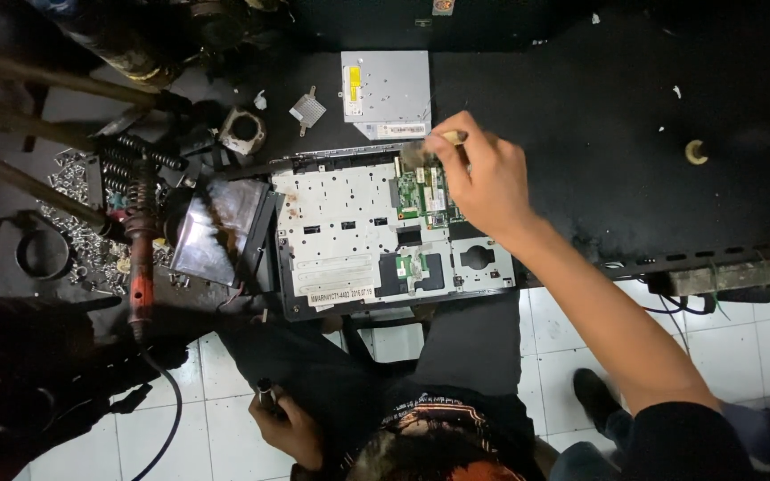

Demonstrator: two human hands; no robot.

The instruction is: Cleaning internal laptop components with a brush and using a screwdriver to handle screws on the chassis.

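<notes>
Right hand [485,183] pinches a small brush [430,147], bristles on the green circuit board [422,191] of the opened laptop chassis [349,232] on the black table [617,134]. Left hand [289,429], at lap level, is closed around a small dark tool [265,390].

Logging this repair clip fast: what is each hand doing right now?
Left hand: closed around a small dark object down by the lap; what it is cannot be told.
Right hand: closed on a small brush, over the opened laptop chassis.
</notes>
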